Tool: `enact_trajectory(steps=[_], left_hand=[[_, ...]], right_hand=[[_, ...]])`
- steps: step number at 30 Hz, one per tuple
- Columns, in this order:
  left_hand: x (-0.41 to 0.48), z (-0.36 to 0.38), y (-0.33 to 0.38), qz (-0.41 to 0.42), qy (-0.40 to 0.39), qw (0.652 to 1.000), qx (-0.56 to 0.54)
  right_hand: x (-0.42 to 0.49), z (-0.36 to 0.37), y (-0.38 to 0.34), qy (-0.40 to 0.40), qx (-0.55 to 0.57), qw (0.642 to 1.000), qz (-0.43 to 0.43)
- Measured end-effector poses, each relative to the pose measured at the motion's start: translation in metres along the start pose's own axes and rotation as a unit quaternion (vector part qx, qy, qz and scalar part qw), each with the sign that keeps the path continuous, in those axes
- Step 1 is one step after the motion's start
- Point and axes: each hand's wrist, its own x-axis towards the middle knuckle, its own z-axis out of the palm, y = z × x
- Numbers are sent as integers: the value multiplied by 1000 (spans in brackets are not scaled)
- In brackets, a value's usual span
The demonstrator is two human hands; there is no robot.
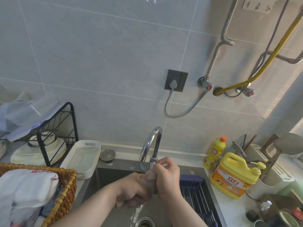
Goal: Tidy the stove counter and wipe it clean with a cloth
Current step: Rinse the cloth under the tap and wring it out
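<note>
Two grips over the sink [105, 181], left grip [131, 192] and right grip [167, 176] each curled tight round one twisted cloth [150, 175], tap [153, 141] just behind.

We have open sink [101, 182] floor beside our left hand [131, 192]. The faucet [152, 145] rises just behind; a blue rack [195, 192] fills the right side.

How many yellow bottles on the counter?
2. A slim bottle with an orange cap stands right of the tap. A big pump jug stands just in front of it, beside the sink. Clutter at the right may hide others.
</note>
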Motion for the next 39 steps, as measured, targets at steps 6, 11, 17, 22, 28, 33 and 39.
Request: enact_trajectory(steps=[6, 11, 17, 22, 28, 33, 39], left_hand=[[-4, 3, -12, 1, -59, 990, -126], [-4, 6, -14, 47, 143, 988, 46], [-6, -13, -23, 158, 372, 818, 409], [1, -5, -32, 279, 352, 659, 604], [6, 12, -31, 249, 311, 746, 534], [-4, 29, -5, 105, 302, 852, 414], [1, 23, 4, 60, 155, 958, 233]], right_hand=[[-3, -4, 13, -32, -2, 999, 6], [-1, -23, 7, -166, -138, 976, -10], [-3, -40, -5, -144, -123, 974, 126], [-6, -17, -5, -154, 134, 910, 361], [-4, -2, 14, 72, 69, 978, 184], [-10, -6, 4, 46, -26, 999, 11], [-5, -10, 1, 4, 8, 1000, 3]])
